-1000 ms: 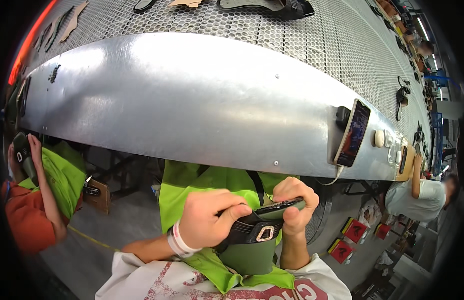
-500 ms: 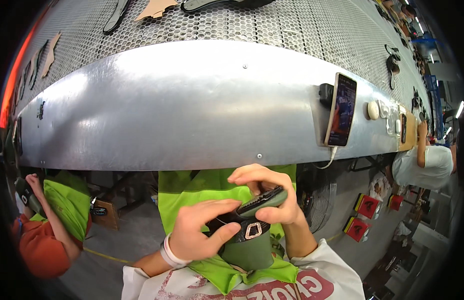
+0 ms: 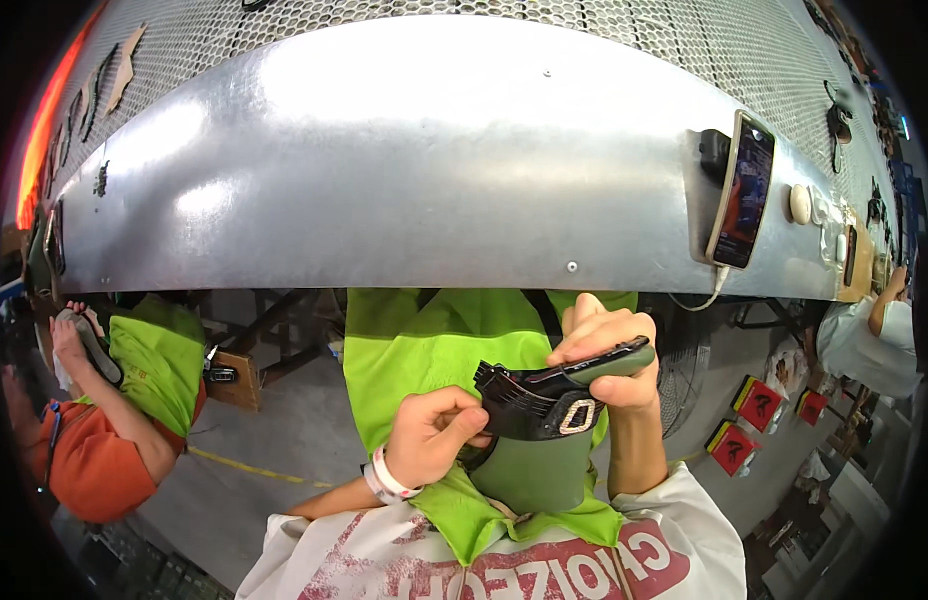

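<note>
green shoe last [image 3: 534, 478] | black upper [image 3: 526, 418] around it | pale-rimmed buckle [image 3: 577, 413] | held tilted

The metal ledge [image 3: 414, 200] is passable mid-length; the phone [image 3: 747, 195] obstructs rightward.

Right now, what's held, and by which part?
Green shoe form: right hand grips its raised end; left hand pinches the left edge of its black band.

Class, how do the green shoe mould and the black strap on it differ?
The green shoe mould is plain, while the black strap carries a sparkly buckle. The mould is bulkier; the strap is a band across it. The mould's side looks smooth, whereas the strap has fringe-like strips at one end. Both are between the left hand and right hand.
</note>
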`<state>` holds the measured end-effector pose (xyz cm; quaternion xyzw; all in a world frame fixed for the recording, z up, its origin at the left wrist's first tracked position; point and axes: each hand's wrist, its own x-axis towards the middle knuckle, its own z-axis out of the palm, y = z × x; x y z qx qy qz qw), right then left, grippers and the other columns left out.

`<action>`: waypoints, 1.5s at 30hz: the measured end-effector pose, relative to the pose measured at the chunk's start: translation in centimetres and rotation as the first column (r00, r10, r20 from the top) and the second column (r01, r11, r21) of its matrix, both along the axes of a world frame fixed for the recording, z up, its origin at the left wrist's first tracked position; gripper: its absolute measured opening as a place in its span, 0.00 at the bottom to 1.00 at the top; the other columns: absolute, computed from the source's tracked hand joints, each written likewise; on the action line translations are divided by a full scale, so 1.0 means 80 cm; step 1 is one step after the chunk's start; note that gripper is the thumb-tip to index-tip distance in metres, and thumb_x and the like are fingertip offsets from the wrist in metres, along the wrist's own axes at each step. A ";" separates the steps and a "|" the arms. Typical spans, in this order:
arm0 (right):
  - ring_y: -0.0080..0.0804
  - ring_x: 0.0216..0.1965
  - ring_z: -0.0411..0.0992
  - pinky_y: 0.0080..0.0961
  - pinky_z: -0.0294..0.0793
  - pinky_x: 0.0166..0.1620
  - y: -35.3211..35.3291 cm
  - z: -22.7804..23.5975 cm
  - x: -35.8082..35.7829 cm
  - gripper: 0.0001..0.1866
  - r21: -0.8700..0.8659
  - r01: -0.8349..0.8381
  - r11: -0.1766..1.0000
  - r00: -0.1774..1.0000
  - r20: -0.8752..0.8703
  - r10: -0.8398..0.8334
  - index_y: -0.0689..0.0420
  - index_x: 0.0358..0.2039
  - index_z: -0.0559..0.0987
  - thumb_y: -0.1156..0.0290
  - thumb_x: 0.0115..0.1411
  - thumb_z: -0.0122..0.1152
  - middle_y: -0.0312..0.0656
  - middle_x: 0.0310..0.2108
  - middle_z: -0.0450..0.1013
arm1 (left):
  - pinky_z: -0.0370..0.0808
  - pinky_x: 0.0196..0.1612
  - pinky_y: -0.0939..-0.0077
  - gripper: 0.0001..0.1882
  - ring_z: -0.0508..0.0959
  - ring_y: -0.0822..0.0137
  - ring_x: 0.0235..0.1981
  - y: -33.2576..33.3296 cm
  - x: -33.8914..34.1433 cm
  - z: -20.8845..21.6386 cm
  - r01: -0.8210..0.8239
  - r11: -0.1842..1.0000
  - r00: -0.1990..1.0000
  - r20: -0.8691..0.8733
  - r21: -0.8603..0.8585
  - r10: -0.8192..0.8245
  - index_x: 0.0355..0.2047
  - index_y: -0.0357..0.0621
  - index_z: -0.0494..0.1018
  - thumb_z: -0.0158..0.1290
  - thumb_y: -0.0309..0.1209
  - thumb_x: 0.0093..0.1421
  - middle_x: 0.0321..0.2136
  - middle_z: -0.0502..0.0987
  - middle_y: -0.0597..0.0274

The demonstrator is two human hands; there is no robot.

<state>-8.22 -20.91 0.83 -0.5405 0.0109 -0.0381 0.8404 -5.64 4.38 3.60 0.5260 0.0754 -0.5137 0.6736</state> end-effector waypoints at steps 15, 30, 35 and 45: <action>0.25 0.22 0.66 0.21 0.62 0.30 0.003 0.091 0.020 0.12 -0.451 0.176 0.875 0.967 -0.087 -0.240 0.60 0.28 0.85 0.73 0.39 0.72 0.42 0.25 0.80 | 0.70 0.54 0.72 0.24 0.75 0.66 0.47 -0.014 0.039 0.038 0.160 0.984 0.973 -0.157 -0.079 -0.171 0.53 0.31 0.68 0.60 0.30 0.60 0.44 0.76 0.56; 0.25 0.23 0.72 0.22 0.70 0.29 0.055 0.081 -0.039 0.08 -0.330 0.010 0.944 0.891 -0.425 -0.158 0.64 0.29 0.81 0.73 0.54 0.69 0.40 0.21 0.75 | 0.69 0.60 0.57 0.48 0.72 0.52 0.55 0.016 0.026 0.017 -0.110 0.951 0.875 -0.483 -0.287 -0.045 0.64 0.38 0.55 0.61 0.35 0.42 0.55 0.70 0.47; 0.18 0.21 0.68 0.20 0.67 0.25 0.084 0.063 -0.035 0.09 -0.188 -0.070 0.980 0.848 -0.529 -0.041 0.63 0.28 0.80 0.72 0.54 0.70 0.35 0.17 0.72 | 0.67 0.62 0.53 0.50 0.70 0.48 0.58 0.046 0.022 -0.006 -0.084 0.943 0.898 -0.435 -0.321 -0.068 0.65 0.38 0.54 0.61 0.41 0.43 0.58 0.67 0.44; 0.39 0.43 0.72 0.33 0.68 0.50 0.102 0.041 -0.034 0.30 -0.106 -0.066 0.992 0.956 -0.292 0.032 0.65 0.47 0.76 0.60 0.49 0.75 0.45 0.37 0.74 | 0.63 0.64 0.54 0.52 0.65 0.49 0.62 0.048 0.069 -0.046 0.143 0.922 0.969 -0.139 -0.360 -0.205 0.67 0.38 0.51 0.61 0.48 0.48 0.62 0.62 0.45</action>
